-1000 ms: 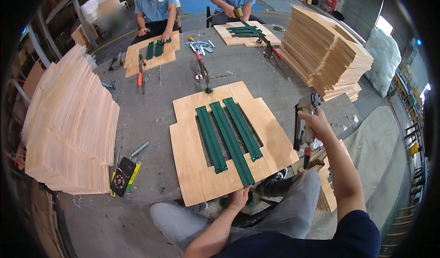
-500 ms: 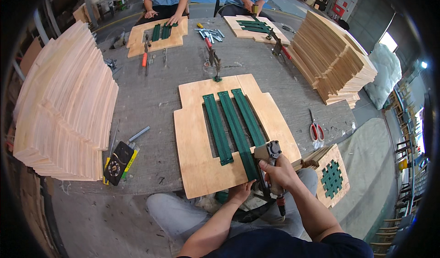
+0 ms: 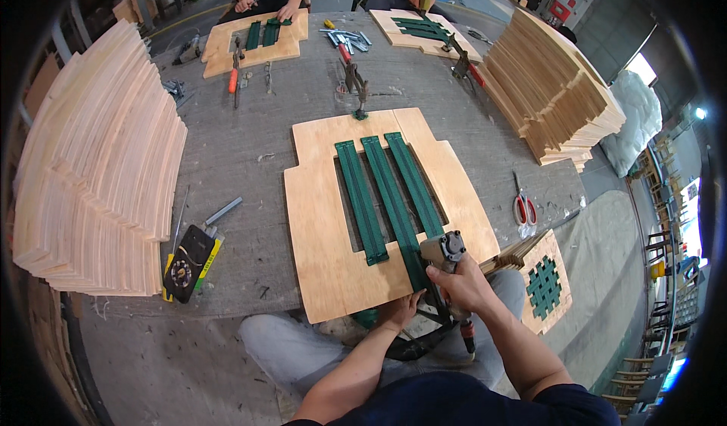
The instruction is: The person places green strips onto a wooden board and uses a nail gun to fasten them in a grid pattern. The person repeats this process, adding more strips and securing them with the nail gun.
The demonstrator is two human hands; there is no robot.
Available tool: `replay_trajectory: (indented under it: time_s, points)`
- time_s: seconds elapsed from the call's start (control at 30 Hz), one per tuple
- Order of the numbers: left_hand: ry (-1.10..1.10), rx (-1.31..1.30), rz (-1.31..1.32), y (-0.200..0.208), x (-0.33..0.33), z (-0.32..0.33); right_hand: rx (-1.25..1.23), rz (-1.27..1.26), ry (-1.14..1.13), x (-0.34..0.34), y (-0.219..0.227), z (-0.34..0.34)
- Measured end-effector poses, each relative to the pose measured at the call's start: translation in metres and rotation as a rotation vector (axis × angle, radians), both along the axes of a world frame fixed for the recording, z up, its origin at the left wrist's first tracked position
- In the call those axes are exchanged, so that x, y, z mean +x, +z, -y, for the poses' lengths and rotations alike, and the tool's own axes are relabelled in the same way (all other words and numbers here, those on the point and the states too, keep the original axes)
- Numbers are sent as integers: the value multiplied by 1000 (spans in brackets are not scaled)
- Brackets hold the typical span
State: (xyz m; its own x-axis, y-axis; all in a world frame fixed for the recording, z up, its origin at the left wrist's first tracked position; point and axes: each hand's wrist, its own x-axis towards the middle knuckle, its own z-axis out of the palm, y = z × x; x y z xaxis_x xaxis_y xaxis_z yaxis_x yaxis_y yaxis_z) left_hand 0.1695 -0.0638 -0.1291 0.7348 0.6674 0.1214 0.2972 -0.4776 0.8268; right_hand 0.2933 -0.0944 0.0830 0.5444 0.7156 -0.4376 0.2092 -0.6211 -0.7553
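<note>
1. One wooden panel (image 3: 322,199) lies at the middle of the counter's (image 3: 242,146) near edge, slightly overhanging it; three green straps (image 3: 360,199) cross its single opening.
2. One stapler (image 3: 443,252) is grasped by the right hand (image 3: 466,286), its head beside the middle strap's near end.
3. The left hand (image 3: 397,312) touches the panel's near edge under that strap; with its fingers partly hidden, I cannot tell whether it grips.
4. Two board stacks stand on the counter, along the left edge (image 3: 98,168) and toward the far-right corner (image 3: 560,85).
5. One pair of red-handled scissors (image 3: 519,211) lies near the right edge.
6. Two co-workers sit at the far edge, one panel before each.
7. One black case (image 3: 189,263) lies toward the near-left corner; its contents cannot be told.
8. One translucent bag (image 3: 628,123) bulges beyond the right edge, contents unclear.
</note>
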Motion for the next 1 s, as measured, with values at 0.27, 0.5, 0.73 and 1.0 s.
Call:
replay_trajectory:
  time_s: [0.27,0.5,0.73,1.0]
  points:
    - [-38,-49,-51,9,-3,-3,70,-104,-42,-15,5,-3]
    - [2,64,-74,2,-3,-1,16,-108,77,-20,-3,-2]
    - [-48,-61,-74,17,-3,-5,-1,-63,28,-10,-2,4]
    - [59,-239,130,25,3,-6,114,-38,-204,26,-1,37]
